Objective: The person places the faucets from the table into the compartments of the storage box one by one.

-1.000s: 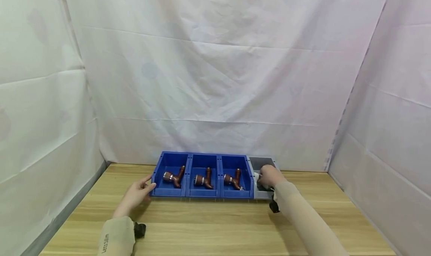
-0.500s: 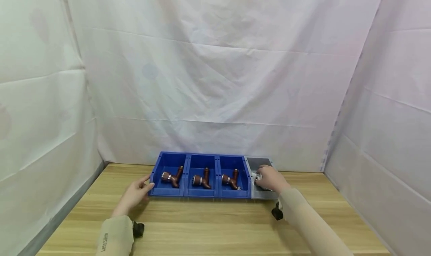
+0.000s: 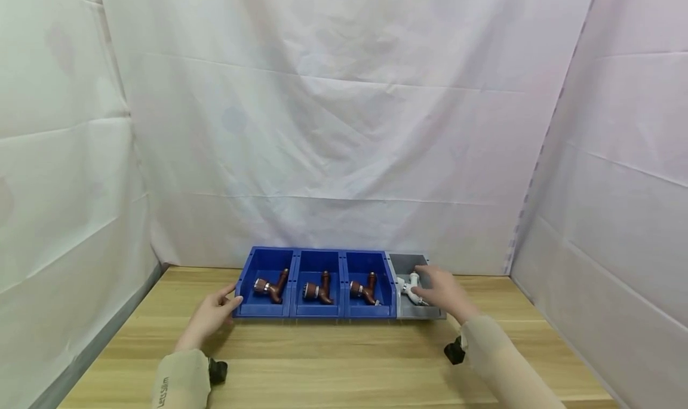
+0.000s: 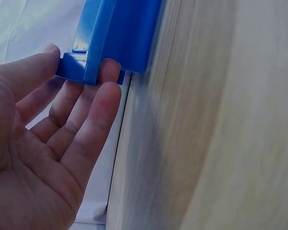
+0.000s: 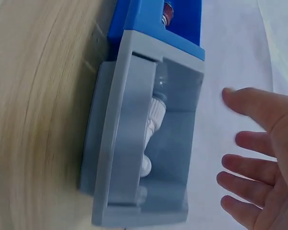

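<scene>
Three blue storage bins (image 3: 317,312) and a grey bin (image 3: 421,315) stand joined in a row. Each blue bin holds a brown tap (image 3: 275,289) with a ridged knob and a silver band. A white tap (image 3: 412,289) lies in the grey bin, partly behind its front wall in the right wrist view. My left hand (image 3: 211,313) pinches the front left corner of the leftmost blue bin (image 4: 82,67) between thumb and fingers. Over the right side of the grey bin, my right hand (image 3: 446,291) is spread with nothing in it; the right wrist view has it apart from the bin.
The row stands toward the back of a wooden table (image 3: 322,361). A white curtain (image 3: 322,128) hangs close behind it, and more white sheeting (image 3: 607,206) rises at both sides.
My right hand has let go of the white tap and drawn up and right from the grey bin, its fingers opening. My left hand stays on the blue bin's corner.
</scene>
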Demonstrator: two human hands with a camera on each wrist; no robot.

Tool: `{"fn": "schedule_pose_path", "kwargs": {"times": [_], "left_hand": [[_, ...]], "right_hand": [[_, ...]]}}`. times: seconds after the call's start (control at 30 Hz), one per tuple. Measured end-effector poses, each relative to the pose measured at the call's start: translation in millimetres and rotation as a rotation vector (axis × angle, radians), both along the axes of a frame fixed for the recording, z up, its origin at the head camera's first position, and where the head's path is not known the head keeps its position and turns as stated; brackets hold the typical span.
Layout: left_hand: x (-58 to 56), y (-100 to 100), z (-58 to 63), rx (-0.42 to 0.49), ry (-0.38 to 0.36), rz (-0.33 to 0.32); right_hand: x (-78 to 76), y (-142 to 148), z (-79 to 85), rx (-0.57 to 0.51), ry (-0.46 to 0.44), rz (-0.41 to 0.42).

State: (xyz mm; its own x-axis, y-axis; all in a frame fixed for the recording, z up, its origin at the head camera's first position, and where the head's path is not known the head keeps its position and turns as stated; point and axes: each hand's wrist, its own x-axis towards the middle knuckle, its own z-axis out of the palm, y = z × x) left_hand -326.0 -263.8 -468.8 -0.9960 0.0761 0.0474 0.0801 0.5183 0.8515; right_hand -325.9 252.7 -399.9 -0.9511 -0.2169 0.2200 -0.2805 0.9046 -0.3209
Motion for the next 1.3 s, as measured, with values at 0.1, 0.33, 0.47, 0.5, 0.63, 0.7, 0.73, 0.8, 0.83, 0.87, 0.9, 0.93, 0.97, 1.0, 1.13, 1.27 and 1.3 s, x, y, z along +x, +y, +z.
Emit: {"fn": "schedule_pose_path", "kwargs": {"times": [0.1,0.33,0.47,0.5,0.63,0.7,0.73,0.8,0.83,0.87,0.9,0.93,0.97,1.0,1.13,1.27,1.3], "left_hand": [[0.4,-0.5,-0.2,0.002,-0.003,0.001],[-0.2,-0.4,1.7,-0.007,0.001,0.005],[-0.2,-0.3,2.8,-0.011,0.003,0.001],[0.0,-0.2,3.2,-0.011,0.004,0.000],[1.0,-0.4,5.1,-0.009,0.012,-0.002],[1.5,-0.6,5.8,-0.013,0.018,-0.002],[1.7,-0.7,6.0,-0.015,0.020,-0.003],[2.0,-0.9,6.3,-0.021,0.023,-0.005],[2.2,-0.9,6.5,-0.020,0.021,-0.004],[2.2,-1.0,6.4,-0.020,0.020,-0.005],[2.3,-1.0,6.5,-0.018,0.019,-0.004],[2.3,-1.1,6.5,-0.018,0.017,-0.005],[2.3,-1.0,6.5,-0.016,0.015,-0.004],[2.2,-1.0,6.3,-0.016,0.013,-0.004],[1.5,-0.4,5.4,-0.018,0.015,-0.004],[1.4,0.4,3.9,-0.013,0.012,-0.006],[1.5,0.5,3.7,-0.011,0.010,-0.004]], "right_hand": [[4.6,10.1,-0.3,-0.043,0.006,-0.019],[13.7,36.6,-8.5,-0.054,0.001,-0.070],[18.6,50.5,-15.3,-0.004,0.021,-0.092],[19.4,53.7,-17.1,0.015,0.030,-0.094],[21.6,64.3,-25.0,0.099,0.055,-0.088],[22.1,68.7,-29.8,0.127,0.055,-0.092],[22.4,70.6,-31.9,0.142,0.054,-0.096],[23.5,73.9,-35.8,0.160,0.049,-0.110],[24.2,75.5,-37.8,0.170,0.043,-0.121],[25.1,76.8,-39.2,0.176,0.039,-0.125],[26.1,78.1,-40.4,0.184,0.039,-0.128],[27.2,79.2,-41.8,0.185,0.032,-0.131],[28.6,79.9,-42.8,0.184,0.026,-0.135],[29.9,80.5,-44.0,0.189,0.022,-0.138],[34.9,82.3,-48.2,0.187,-0.001,-0.154],[37.4,84.5,-52.1,0.178,-0.040,-0.179],[37.8,84.9,-52.7,0.175,-0.049,-0.183]]}}
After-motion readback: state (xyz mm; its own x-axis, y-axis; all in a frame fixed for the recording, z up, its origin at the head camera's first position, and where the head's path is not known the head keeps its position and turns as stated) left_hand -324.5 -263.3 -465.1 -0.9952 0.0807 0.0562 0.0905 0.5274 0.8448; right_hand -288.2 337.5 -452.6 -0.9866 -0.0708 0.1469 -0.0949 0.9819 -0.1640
